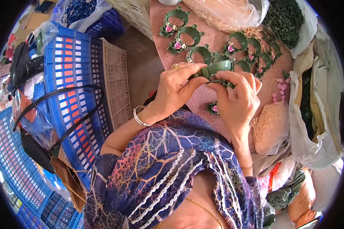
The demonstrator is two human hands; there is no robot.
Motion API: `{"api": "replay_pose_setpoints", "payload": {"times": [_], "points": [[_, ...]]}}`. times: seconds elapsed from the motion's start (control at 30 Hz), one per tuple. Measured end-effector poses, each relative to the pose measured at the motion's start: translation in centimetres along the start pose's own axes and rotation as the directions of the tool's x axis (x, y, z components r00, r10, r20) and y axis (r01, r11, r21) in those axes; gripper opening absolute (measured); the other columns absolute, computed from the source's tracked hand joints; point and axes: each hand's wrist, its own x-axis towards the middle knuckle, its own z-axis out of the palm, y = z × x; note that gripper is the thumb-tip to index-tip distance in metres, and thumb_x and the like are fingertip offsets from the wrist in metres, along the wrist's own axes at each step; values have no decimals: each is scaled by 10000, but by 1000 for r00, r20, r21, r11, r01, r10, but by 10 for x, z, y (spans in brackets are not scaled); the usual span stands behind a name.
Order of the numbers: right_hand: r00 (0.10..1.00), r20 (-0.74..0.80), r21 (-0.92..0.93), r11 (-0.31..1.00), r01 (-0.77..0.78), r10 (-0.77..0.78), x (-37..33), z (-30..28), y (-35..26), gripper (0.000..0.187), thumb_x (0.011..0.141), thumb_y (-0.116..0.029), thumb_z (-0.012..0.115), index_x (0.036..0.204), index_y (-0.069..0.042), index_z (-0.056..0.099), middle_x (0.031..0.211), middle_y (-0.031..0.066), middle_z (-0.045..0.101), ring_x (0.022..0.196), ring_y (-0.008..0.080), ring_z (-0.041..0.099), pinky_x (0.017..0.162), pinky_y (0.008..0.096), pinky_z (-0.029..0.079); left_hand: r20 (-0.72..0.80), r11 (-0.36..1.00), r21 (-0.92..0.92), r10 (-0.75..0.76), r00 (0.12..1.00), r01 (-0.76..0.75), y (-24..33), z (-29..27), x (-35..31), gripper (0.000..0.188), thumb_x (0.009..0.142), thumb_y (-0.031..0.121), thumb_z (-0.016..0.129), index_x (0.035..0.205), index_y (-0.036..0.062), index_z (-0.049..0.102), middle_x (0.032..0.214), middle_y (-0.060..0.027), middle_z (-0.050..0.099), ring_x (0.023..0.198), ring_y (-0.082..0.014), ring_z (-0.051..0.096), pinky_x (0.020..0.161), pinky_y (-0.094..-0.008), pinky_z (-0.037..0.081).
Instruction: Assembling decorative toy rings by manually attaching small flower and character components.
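Both hands meet above the table's near part around a glossy green plastic ring point(220, 67). My left hand point(174, 88) pinches its left side between thumb and fingers. From the other side my right hand point(239, 91) grips it with thumb and bent fingers; darker green leafy bits show under those fingers, partly hidden. Just below the hands lies a small green piece with a pink rose point(215, 108). Beyond them, several green rings with pink roses and cream flowers, such as one green ring point(189, 36), are spread over the pink speckled table point(212, 26).
Cream small parts fill a clear bag point(269, 128) at right and another bag point(233, 15) at the far side. Dark green parts point(283, 23) are heaped far right, above an opened white sack point(321, 149). Blue crates point(74, 49) and a beige crate point(118, 80) stand left.
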Motion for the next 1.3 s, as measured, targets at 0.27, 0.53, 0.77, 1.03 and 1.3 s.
{"api": "replay_pose_setpoints", "payload": {"times": [0.27,0.53,0.77,1.03,1.3], "points": [[990,-136,151,988,41,-21,17,-7,-1,582,654,-122,813,1201,-99,615,1215,85,551,997,231,583,893,354,407,209,587,-548,-594,777,596,10,-11,10,236,924,152,632,1029,-58,656,827,25,624,773,-39,539,673,-216,444],[969,-211,132,986,-101,127,-4,-15,45,319,771,31,679,1078,-45,638,1028,130,639,919,297,608,802,387,494,133,336,-904,-370,919,266,-24,-78,63,267,962,156,539,1181,6,568,1177,-147,625,1068,-269,624,922,-402,520],[949,-297,101,992,-76,103,-22,-27,53,229,817,70,624,1030,-11,648,1001,136,634,816,234,640,701,312,529,-252,785,-619,-229,940,25,-26,-134,169,169,893,61,638,1033,6,559,940,-62,624,850,-144,601,783,-261,493],[940,-315,50,992,-119,128,-22,-36,61,179,815,65,625,962,-26,669,937,125,650,793,248,636,676,320,527,-381,915,342,345,858,-216,-39,-132,365,149,657,119,687,698,16,589,647,-89,598,578,-173,568,571,-314,467],[959,-257,-5,992,-128,122,-25,-47,60,164,797,99,603,889,-27,654,875,123,657,784,267,638,654,337,526,-185,640,766,148,972,48,-67,-85,477,469,611,366,820,994,117,718,860,-132,705,860,-308,681,741,-430,533]]}}
